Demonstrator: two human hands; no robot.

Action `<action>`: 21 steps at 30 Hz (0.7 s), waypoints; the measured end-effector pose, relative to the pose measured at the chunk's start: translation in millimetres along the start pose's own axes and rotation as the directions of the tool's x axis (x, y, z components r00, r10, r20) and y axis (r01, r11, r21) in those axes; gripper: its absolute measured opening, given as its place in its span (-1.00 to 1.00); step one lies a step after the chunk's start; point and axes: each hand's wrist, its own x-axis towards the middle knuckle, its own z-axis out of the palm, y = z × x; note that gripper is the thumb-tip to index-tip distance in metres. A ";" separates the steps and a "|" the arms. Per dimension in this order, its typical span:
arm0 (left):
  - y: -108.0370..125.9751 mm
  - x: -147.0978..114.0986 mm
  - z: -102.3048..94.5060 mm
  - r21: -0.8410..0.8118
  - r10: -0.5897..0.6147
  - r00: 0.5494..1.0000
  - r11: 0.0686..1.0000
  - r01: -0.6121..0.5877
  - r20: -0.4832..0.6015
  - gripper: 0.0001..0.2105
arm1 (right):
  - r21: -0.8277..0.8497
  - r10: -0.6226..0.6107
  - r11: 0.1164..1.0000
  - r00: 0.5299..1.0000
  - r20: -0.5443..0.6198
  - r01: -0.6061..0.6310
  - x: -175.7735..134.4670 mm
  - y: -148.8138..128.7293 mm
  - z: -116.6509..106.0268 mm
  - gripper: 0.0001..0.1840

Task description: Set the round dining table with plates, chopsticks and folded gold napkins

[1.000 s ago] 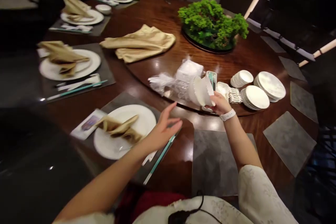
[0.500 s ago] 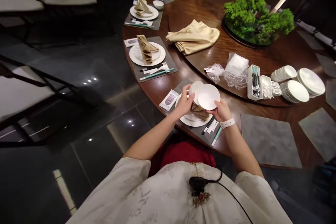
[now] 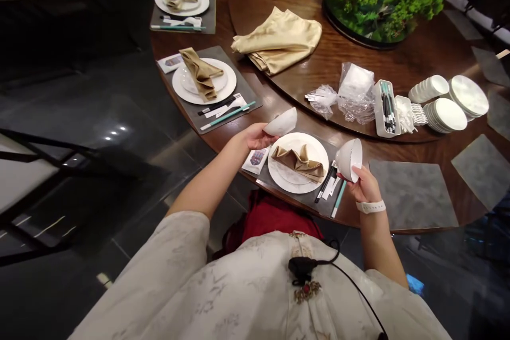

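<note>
My left hand (image 3: 258, 136) is closed on a small white bowl (image 3: 282, 122), tilted over the table to the left of the nearest place setting. On the other side, my right hand (image 3: 363, 185) grips a second white bowl (image 3: 349, 160), turned on its side. Between the two bowls lies a white plate (image 3: 298, 188) with a folded gold napkin (image 3: 298, 162) on it. Black chopsticks (image 3: 325, 183) and a teal-ended pair (image 3: 338, 199) lie right of the plate, below my right hand. A printed packet (image 3: 255, 159) rests left of the plate, under my left forearm.
Another laid setting has a plate (image 3: 232, 77) at the left. On the turntable are a gold cloth (image 3: 282, 40), plastic bags (image 3: 357, 98), a chopstick box (image 3: 385, 109), stacked bowls (image 3: 430, 87), stacked plates (image 3: 448, 115) and a miniature tree (image 3: 382, 2). A grey placemat (image 3: 412, 196) lies at right.
My hands have moved apart, separating the two bowls that were together above the plate. The left one went left, the right one right. The view has shifted, uncovering the napkin.
</note>
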 end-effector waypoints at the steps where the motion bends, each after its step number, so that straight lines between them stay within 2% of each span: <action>1: 7.3 6.6 -3.5 0.049 0.003 0.999 0.999 -0.001 -0.044 -0.64 | 0.001 0.005 1.000 1.000 -0.014 -0.005 5.5 -0.8 -1.5 -0.60; 3: 22.8 18.8 -12.6 0.177 0.086 0.991 0.982 -0.068 -0.100 -0.55 | -0.009 0.010 1.000 0.999 -0.037 -0.010 17.9 -3.0 -3.7 -0.59; 5: 38.1 31.7 -25.2 0.302 0.212 0.973 0.937 -0.176 -0.090 -0.39 | -0.029 0.012 0.999 0.999 -0.043 -0.014 29.9 -5.6 -4.6 -0.57; 7: 51.3 48.7 -39.8 0.425 0.286 0.955 0.876 -0.229 -0.074 -0.31 | -0.045 0.011 0.999 0.999 -0.040 -0.013 39.5 -8.1 -3.9 -0.57; 10: 62.0 85.0 -59.8 0.638 0.388 0.918 0.728 -0.250 -0.083 -0.42 | -0.052 0.019 0.998 0.998 -0.060 -0.022 48.4 -10.1 -1.9 -0.59; 12: 62.5 113.2 -69.3 0.764 0.455 0.884 0.607 -0.217 -0.110 -0.55 | -0.049 0.038 0.998 0.996 -0.085 -0.042 51.7 -9.4 -1.2 -0.60; 14: 59.7 139.1 -75.3 0.852 0.466 0.877 0.501 -0.151 -0.118 -0.65 | -0.043 0.056 0.997 0.993 -0.104 -0.061 54.1 -7.0 -1.0 -0.60; 17: 54.2 166.1 -80.9 0.932 0.403 0.913 0.348 -0.097 -0.056 -0.71 | -0.038 0.084 0.995 0.990 -0.110 -0.088 57.0 -2.4 1.3 -0.60; 19: 51.1 175.4 -84.3 0.953 0.378 0.926 0.289 -0.092 -0.025 -0.72 | -0.025 0.093 0.995 0.990 -0.106 -0.096 58.9 -1.1 6.0 -0.59; 21: 48.9 179.8 -88.0 0.958 0.367 0.930 0.274 -0.085 -0.023 -0.71 | -0.011 0.102 0.995 0.992 -0.080 -0.103 61.5 -2.9 14.3 -0.59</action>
